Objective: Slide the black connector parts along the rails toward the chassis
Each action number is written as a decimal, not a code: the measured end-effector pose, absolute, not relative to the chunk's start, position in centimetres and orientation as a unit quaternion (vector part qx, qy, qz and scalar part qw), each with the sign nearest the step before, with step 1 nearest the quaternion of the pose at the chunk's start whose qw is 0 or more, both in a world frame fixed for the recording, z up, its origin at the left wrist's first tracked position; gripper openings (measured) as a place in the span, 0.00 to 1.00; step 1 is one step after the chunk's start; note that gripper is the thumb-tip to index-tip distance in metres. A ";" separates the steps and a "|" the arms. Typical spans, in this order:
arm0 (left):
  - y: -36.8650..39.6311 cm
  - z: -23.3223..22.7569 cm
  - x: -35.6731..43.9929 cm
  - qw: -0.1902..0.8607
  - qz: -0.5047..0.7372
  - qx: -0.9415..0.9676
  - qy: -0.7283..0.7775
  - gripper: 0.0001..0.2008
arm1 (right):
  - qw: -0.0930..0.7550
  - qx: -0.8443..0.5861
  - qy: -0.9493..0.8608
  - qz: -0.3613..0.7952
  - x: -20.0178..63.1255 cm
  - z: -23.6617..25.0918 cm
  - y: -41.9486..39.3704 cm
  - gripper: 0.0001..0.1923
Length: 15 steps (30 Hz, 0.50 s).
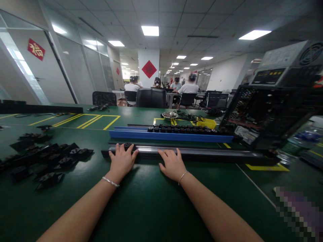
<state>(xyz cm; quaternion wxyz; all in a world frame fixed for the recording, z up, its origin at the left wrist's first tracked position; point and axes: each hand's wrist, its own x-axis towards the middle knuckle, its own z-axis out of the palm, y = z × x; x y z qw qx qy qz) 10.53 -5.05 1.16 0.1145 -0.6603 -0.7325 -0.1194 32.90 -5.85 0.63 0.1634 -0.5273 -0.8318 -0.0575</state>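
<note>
A long black channel rail [209, 153] with a shiny strip along its top lies across the green table in front of me. My left hand [122, 163] rests near the rail's left end with its fingers spread. A small black part [128, 146] sits on the rail at those fingertips, partly hidden by them. Farther right, my right hand [173, 164] lies over the rail's near edge, fingers apart. Just behind stands a blue rail [171, 135] that bears a row of several small black parts [181, 129].
Loose black parts [50, 159] are heaped at left. An opened computer case [267, 117] and a plastic bottle [300, 141] stand at right. Behind the blue rail are a metal bowl [170, 116], cables and a yellow tray [207, 123]. People sit at far tables.
</note>
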 end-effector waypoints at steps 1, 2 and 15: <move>-5.0 1.3 10.4 0.116 -0.125 -0.663 -0.729 0.26 | 0.163 -0.528 -0.832 -0.057 32.9 0.6 -5.9 0.28; -5.0 1.4 10.2 0.119 -0.130 -0.665 -0.726 0.25 | 0.162 -0.528 -0.832 -0.057 32.9 0.7 -5.9 0.28; -4.7 1.2 9.6 0.164 -0.149 -0.662 -0.716 0.22 | 0.148 -0.530 -0.833 -0.063 33.0 0.8 -6.0 0.28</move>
